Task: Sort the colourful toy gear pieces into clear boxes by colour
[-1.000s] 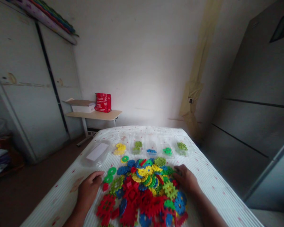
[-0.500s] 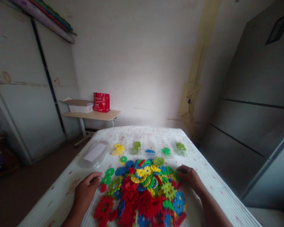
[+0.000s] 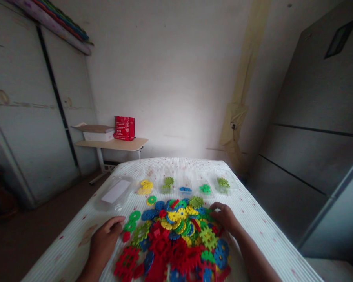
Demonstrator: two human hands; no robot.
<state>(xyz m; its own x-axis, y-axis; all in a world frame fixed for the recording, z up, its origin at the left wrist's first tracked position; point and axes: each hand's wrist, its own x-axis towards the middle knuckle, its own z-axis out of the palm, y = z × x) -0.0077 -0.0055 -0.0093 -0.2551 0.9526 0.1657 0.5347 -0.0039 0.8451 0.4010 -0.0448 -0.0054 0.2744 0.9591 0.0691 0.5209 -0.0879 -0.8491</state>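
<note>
A heap of plastic gear-shaped building pieces (image 3: 176, 239) in red, blue, yellow and green lies on a white striped table cover (image 3: 261, 231). My left hand (image 3: 104, 241) rests at the heap's left edge, fingers loosely curled beside a small red piece (image 3: 126, 236) and a green disc (image 3: 130, 226). My right hand (image 3: 225, 217) lies on the heap's right side, fingers bent down over green pieces; what they grip, if anything, is hidden.
Beyond the heap stand several clear small tubs (image 3: 185, 187) with sorted yellow, green and blue pieces, and a clear lidded box (image 3: 114, 192) at left. A small side table (image 3: 113, 144) bears a red bag (image 3: 124, 128). Tall cabinets stand left and right.
My right hand has shifted slightly left and farther onto the heap. The left hand has barely moved. The view has tilted a little.
</note>
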